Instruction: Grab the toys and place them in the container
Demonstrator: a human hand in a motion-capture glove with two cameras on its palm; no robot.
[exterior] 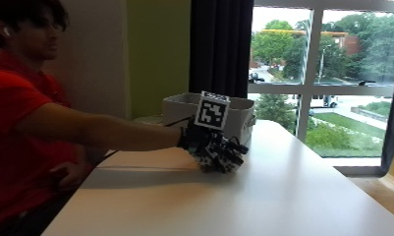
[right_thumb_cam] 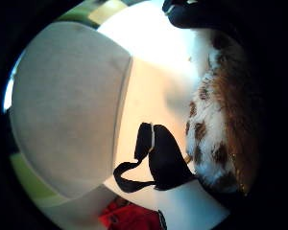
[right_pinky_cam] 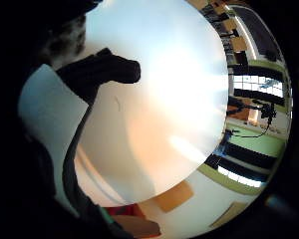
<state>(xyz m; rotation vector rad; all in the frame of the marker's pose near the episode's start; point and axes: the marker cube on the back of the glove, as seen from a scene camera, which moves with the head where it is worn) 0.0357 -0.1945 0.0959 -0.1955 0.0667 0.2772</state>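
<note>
Fingers (right_pinky_cam: 102, 69) seemingly curled round toy (right_thumb_cam: 216, 120)

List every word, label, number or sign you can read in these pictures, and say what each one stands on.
None can be read. No print shows on the white container, on the table, on the spotted plush toy beside the palm, or on the gloved right hand.

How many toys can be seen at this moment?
1. A brown and white spotted plush toy lies close under the gloved right hand on the table, before the container. Others may be hidden inside the container.
</note>
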